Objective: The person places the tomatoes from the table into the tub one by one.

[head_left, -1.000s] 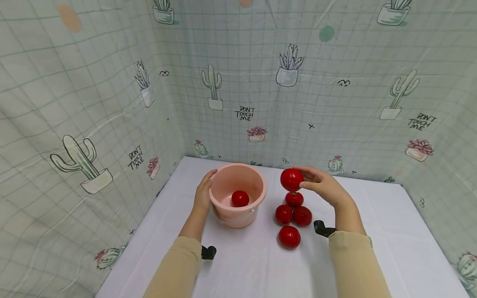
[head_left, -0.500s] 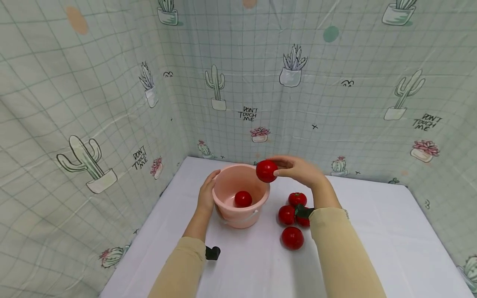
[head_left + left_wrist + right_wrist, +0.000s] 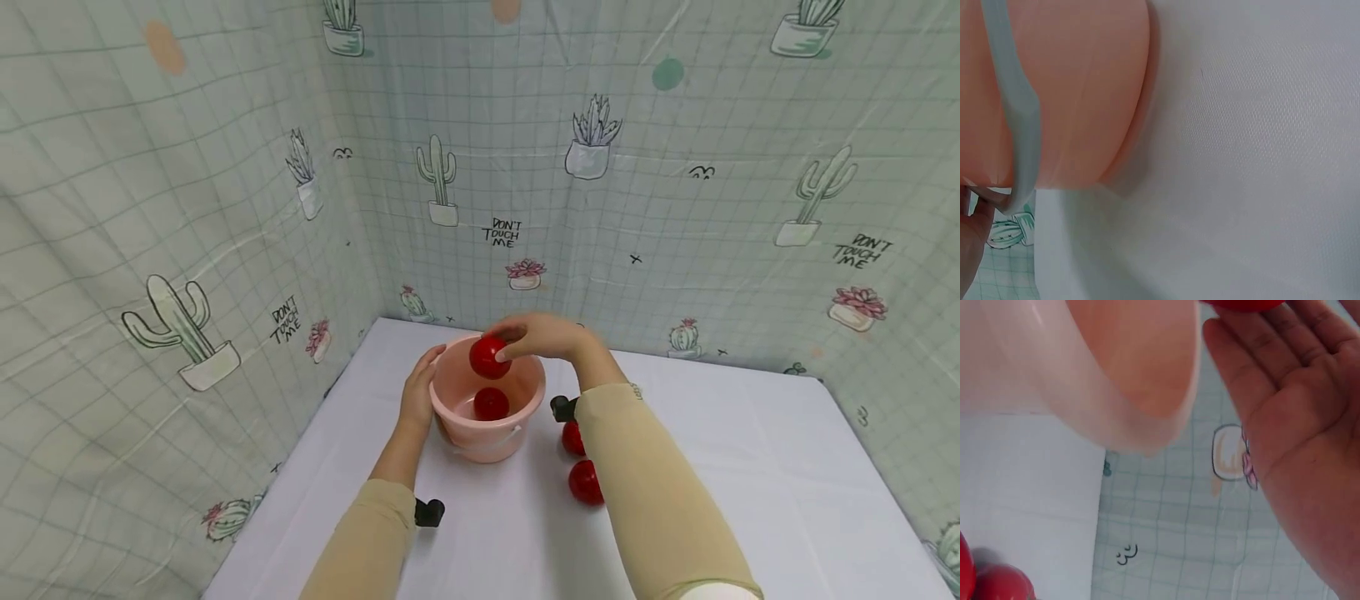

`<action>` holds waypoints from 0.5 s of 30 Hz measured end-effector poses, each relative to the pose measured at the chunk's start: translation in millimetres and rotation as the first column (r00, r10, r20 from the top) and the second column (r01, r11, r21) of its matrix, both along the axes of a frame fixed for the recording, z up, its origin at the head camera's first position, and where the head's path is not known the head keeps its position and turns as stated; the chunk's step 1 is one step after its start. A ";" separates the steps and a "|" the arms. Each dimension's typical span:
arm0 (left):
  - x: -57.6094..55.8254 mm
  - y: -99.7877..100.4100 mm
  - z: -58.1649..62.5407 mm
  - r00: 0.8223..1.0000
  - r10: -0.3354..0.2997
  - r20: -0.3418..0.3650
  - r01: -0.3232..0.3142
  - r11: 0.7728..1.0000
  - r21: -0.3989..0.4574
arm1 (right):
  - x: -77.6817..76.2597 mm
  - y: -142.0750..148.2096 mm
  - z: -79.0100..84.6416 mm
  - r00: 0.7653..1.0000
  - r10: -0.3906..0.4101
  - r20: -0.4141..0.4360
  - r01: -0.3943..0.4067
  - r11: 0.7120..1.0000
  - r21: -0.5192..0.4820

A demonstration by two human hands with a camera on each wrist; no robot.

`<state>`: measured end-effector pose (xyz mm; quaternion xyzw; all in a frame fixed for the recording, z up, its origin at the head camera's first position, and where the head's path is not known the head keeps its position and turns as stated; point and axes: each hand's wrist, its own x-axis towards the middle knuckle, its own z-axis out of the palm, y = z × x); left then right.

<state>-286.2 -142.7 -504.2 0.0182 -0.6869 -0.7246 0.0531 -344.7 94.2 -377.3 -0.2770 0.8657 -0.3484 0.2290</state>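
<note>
In the head view, my right hand [image 3: 547, 336] pinches a red tomato [image 3: 486, 358] over the mouth of a pink bucket [image 3: 486, 442]. Another tomato [image 3: 491, 405] lies inside the bucket. My left hand [image 3: 416, 398] rests against the bucket's left outer wall, its fingers fairly straight and reaching up to the rim. From the left wrist, the bucket's wall and its pale handle [image 3: 1021, 119] show close up, with only part of that hand at the edge. The right wrist view catches my right palm [image 3: 1310, 419] beside the rim and just a sliver of the held tomato.
To the right of the bucket, a tomato [image 3: 585, 482] and another tomato [image 3: 572, 437] sit on the white table [image 3: 750, 467], partly hidden by my right sleeve [image 3: 652, 483]. A grid-patterned cloth [image 3: 480, 183] with cactus drawings stands behind and at the sides.
My right hand has carried its tomato leftward from above the tomatoes on the table to over the bucket. The left hand has stayed against the bucket. The view has shifted slightly.
</note>
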 end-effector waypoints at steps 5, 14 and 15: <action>1.7 0.1 0.1 1.000 -0.004 -0.010 0.004 1.000 -0.018 | -1.0 -21.4 -5.6 0.998 0.056 -0.025 -0.051 0.987 0.150; 1.3 0.5 1.7 1.000 0.012 0.013 -0.011 0.999 -0.052 | 5.4 -47.6 -11.6 0.996 0.013 0.087 -0.035 0.967 0.253; 1.1 1.1 1.1 1.000 0.011 0.016 -0.010 0.999 -0.047 | 6.1 -49.0 -12.9 0.993 -0.010 0.119 -0.020 0.970 0.243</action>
